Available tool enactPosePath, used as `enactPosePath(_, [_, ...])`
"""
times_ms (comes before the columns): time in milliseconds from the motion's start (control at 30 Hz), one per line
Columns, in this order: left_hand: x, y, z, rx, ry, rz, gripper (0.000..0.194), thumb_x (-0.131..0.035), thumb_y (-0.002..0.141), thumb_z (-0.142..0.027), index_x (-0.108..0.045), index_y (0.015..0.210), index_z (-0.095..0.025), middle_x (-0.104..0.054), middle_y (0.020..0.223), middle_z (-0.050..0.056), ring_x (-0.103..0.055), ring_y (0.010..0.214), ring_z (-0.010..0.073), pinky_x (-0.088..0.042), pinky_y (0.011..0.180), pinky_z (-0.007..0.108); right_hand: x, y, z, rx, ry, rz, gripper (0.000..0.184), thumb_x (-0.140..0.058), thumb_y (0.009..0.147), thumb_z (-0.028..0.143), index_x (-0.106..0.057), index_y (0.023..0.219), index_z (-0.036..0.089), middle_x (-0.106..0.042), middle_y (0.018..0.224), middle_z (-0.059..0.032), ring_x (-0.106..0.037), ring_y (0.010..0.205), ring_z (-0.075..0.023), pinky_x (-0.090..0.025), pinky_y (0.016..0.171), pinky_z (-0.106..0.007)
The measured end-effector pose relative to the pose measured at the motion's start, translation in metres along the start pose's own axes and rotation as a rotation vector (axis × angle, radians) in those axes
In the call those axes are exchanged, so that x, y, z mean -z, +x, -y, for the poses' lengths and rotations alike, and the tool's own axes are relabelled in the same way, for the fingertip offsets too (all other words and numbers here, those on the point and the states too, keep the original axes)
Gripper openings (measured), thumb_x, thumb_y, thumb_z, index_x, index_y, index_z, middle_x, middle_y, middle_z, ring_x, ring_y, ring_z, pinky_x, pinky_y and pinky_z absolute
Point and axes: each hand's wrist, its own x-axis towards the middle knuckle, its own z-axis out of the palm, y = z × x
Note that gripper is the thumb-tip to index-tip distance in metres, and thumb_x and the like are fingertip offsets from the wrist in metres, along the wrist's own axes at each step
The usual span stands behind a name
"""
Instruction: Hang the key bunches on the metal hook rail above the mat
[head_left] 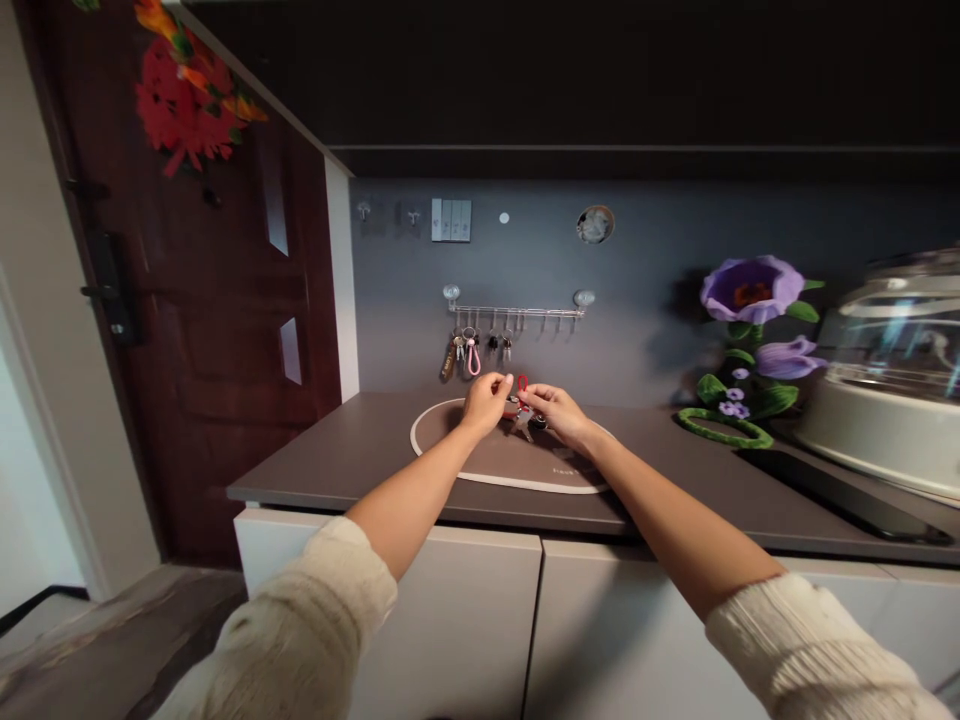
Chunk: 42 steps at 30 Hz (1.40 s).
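A bunch of keys (523,424) with a red cord loop (522,382) hangs between my two hands, above a brown oval mat (517,468) with a pale rim. My right hand (555,412) pinches the red loop near its lower end. On the other side, my left hand (486,400) is closed with thumb and fingertips together by the key ring; its fingers partly hide what they grip. Behind, a clear hook rail (517,312) on the wall carries several key bunches, one with a pink strap (473,356) and one with a brown tag (448,360).
Purple fabric flowers (754,290) stand on the counter (315,455) to the right, beside a white appliance with a clear dome (885,420). A black phone-like slab (840,495) lies in front. A dark cabinet (600,80) overhangs the counter. At left is a red-brown door (247,300).
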Motion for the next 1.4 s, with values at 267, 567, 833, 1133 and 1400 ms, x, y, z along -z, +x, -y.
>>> enactPosePath(267, [-0.004, -0.004, 0.013, 0.004, 0.302, 0.084, 0.024, -0.042, 0.082, -0.030, -0.060, 0.072, -0.016, -0.062, 0.078, 0.005, -0.054, 0.075, 0.0151, -0.040, 0.072, 0.027, 0.012, 0.014, 0.007, 0.001, 0.043, -0.173, 0.030, -0.068, 0.061, 0.042, -0.060, 0.073, 0.015, -0.058, 0.066, 0.0015, -0.050, 0.058, -0.0082, -0.039, 0.060, -0.022])
enactPosePath(567, [-0.008, -0.005, 0.022, 0.055, 0.346, 0.136, 0.022, -0.045, 0.081, -0.027, -0.062, 0.072, -0.016, -0.063, 0.074, 0.006, -0.053, 0.071, 0.0150, -0.040, 0.072, 0.028, 0.023, 0.047, 0.035, -0.057, 0.163, -0.189, 0.006, -0.059, 0.074, 0.021, -0.056, 0.074, 0.015, -0.058, 0.065, -0.0008, -0.059, 0.060, -0.0112, -0.045, 0.059, -0.024])
enactPosePath(833, [-0.012, -0.003, 0.025, 0.128, 0.302, 0.136, 0.021, -0.047, 0.079, -0.027, -0.061, 0.067, -0.017, -0.064, 0.071, 0.005, -0.054, 0.066, 0.0145, -0.040, 0.066, 0.026, 0.021, 0.069, 0.042, -0.121, 0.198, -0.249, 0.007, -0.050, 0.080, 0.013, -0.055, 0.076, 0.013, -0.051, 0.058, 0.0011, -0.053, 0.046, -0.0078, -0.040, 0.045, -0.020])
enactPosePath(1133, [-0.013, -0.003, 0.028, 0.174, 0.251, 0.129, 0.021, -0.048, 0.078, -0.028, -0.060, 0.064, -0.017, -0.064, 0.067, 0.004, -0.054, 0.062, 0.0138, -0.039, 0.062, 0.025, 0.020, 0.094, 0.033, -0.106, 0.182, -0.292, 0.012, -0.051, 0.078, 0.012, -0.055, 0.067, 0.014, -0.044, 0.051, 0.0023, -0.041, 0.043, -0.0067, -0.045, 0.050, -0.023])
enactPosePath(1400, [-0.014, -0.001, 0.030, 0.208, 0.223, 0.137, 0.022, -0.047, 0.079, -0.028, -0.058, 0.064, -0.017, -0.063, 0.068, 0.005, -0.055, 0.064, 0.0141, -0.038, 0.062, 0.025, 0.015, 0.113, 0.041, -0.143, 0.177, -0.241, 0.014, -0.047, 0.080, 0.014, -0.056, 0.069, 0.013, -0.040, 0.048, 0.0026, -0.037, 0.042, -0.0064, -0.042, 0.048, -0.021])
